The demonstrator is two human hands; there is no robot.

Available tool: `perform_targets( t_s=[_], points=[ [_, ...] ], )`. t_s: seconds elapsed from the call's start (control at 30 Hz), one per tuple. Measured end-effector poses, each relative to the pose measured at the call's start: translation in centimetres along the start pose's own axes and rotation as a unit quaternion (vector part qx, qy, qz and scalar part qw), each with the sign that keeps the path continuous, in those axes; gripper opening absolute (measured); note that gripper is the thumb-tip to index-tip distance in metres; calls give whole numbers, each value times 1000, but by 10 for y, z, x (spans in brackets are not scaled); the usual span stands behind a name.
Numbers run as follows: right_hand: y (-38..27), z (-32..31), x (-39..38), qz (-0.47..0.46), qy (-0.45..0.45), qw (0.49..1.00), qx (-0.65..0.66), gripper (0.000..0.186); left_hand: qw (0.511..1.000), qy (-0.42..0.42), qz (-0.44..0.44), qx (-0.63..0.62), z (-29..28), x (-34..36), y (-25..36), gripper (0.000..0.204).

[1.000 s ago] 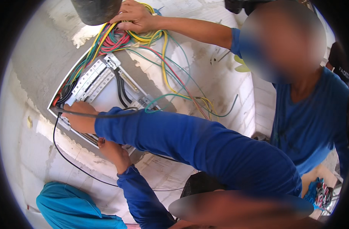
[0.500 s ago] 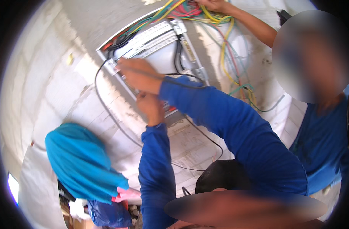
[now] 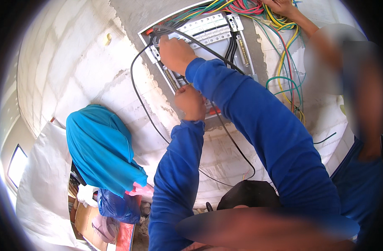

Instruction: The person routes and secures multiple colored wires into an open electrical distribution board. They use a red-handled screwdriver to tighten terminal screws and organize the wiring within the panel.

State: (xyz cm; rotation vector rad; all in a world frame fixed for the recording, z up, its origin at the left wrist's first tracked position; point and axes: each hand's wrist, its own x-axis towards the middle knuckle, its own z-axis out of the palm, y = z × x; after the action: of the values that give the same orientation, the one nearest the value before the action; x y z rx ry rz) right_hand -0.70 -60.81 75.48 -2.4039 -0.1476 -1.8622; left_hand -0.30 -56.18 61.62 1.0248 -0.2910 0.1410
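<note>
An electrical distribution box (image 3: 208, 53) is set into the wall, with rows of white circuit breakers (image 3: 206, 29) across its upper part. At its upper left corner, my right hand (image 3: 177, 54) is closed with its fingertips at a black cable (image 3: 133, 71). Lower down, my left hand (image 3: 190, 102) is curled closed at the box's left edge, beside a brass terminal bar (image 3: 170, 79); whatever its fingers hold is hidden. A length of black cable arches over my right wrist. Another stretch hangs below the box in a loop.
At upper right a co-worker's hand (image 3: 279, 6) is at a bundle of yellow, green and red wires (image 3: 283, 21). Low on the left are a turquoise cloth (image 3: 101, 146), a blue plastic bag (image 3: 120, 207) and a white sheet (image 3: 45, 196). A dark cap (image 3: 248, 194) is near the bottom.
The view has shifted, so the box sits further right and higher. My right hand stays at the upper left corner and my left at the left edge. The cable over my right wrist arches higher.
</note>
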Motion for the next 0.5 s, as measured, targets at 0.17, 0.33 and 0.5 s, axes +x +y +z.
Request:
perform_targets(
  t_s=[0.17, 0.33, 0.5],
  points=[
    [4, 20, 8, 5, -7, 1000, -9, 22, 1000, 9, -16, -19, -1, -3, 3, 12],
    [11, 13, -1, 40, -54, 997, 34, 23, 995, -38, -31, -83, -19, 0, 1, 12],
    [-3, 7, -17, 74, -39, 994, 71, 25, 998, -56, 5, -35, -21, 1, -4, 14]
  ],
)
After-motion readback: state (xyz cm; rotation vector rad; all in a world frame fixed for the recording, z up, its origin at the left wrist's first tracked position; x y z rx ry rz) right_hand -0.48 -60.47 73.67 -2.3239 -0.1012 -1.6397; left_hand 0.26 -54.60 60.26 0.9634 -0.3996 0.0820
